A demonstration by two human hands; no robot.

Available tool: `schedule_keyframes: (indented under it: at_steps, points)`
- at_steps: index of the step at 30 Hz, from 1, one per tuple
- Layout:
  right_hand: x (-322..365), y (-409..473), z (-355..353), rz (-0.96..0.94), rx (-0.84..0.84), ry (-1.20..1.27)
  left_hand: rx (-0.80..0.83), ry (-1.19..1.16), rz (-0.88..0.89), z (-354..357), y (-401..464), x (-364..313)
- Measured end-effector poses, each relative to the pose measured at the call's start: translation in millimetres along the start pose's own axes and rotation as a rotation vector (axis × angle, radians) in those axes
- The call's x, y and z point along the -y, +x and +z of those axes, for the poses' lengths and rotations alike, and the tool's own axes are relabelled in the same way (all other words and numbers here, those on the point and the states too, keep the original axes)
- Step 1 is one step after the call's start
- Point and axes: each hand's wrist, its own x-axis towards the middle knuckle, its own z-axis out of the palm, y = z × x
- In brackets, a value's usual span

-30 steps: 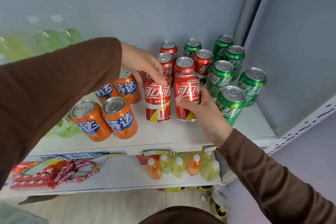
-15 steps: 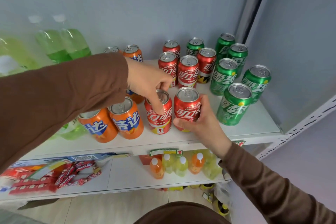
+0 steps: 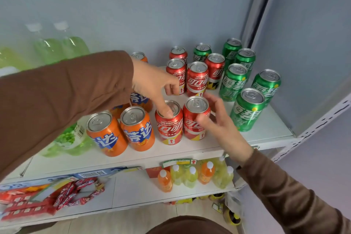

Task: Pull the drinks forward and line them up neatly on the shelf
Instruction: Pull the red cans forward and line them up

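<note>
Roughly halfway, judging by layout. Front row near the shelf (image 3: 190,155) edge: 2 orange cans (image 3: 121,131), then 2 front red cans (image 3: 181,121) touching side by side, upright, labels facing out. Looks done for those 4.

Left hand (image 3: 153,85) above the left front red can, thumb tip resting on its lid, other fingers curled loose, not clamped on anything. Right hand (image 3: 218,119) spread open just beside the right front red can, thumb close to or brushing its side, no grip; contact hard to confirm.

Left to do: 4 rear red cans (image 3: 197,78) sitting further back in a loose cluster, 1 green can mixed in behind them. Green cans (image 3: 247,109) staggered on the right, 1 near the front but not level with the red pair, rest trailing back toward the wall. More orange cans partly hidden behind the left sleeve, count unclear.

Next likely needs: front green can pulled level with the red pair, then rear cans closed up in columns behind.
</note>
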Motion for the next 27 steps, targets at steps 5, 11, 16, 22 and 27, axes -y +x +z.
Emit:
schedule_keyframes:
  at_steps: [5, 11, 16, 22, 27]
  points:
    - [23, 32, -20, 0.065, -0.099, 0.077, -0.221, -0.022, 0.023, -36, 4, 12]
    - [6, 79, -14, 0.088, -0.251, 0.06, -0.409, -0.018, 0.035, -51, 45, 33]
    - [-17, 103, -8, 0.06, -0.279, 0.022, -0.393, -0.046, 0.049, -50, 79, 47]
    - [-35, 119, -6, 0.015, -0.28, -0.066, -0.278, -0.131, 0.026, -47, 103, 62]
    - [-41, 128, -6, 0.022, -0.306, -0.048, -0.278, -0.191, 0.051, -45, 108, 64]
